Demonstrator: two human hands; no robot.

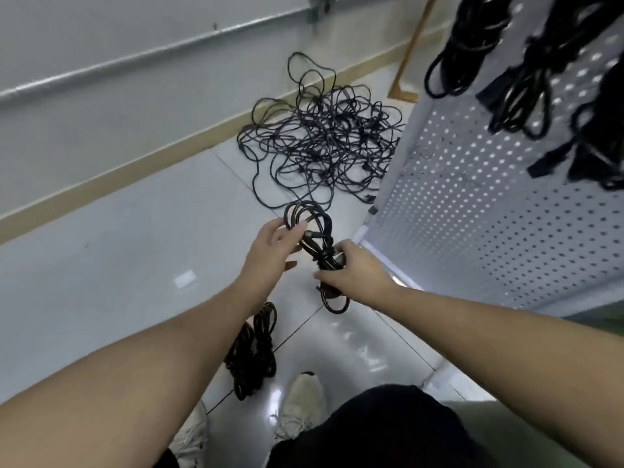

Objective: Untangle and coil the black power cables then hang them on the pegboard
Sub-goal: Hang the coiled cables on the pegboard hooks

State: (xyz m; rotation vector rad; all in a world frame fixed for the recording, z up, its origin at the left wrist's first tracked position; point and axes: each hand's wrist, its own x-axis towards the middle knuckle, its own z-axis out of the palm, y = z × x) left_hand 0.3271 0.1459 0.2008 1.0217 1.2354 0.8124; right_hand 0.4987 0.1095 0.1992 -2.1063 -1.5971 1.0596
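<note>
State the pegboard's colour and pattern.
White pegboard, with a regular grid of small holes; head view.

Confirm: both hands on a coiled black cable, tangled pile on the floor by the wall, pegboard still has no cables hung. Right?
Not quite. The head view shows the pegboard already has several coiled bundles hung on it. The rest stands: left hand and right hand hold the coiled cable, and the tangled pile lies on the floor by the wall.
</note>
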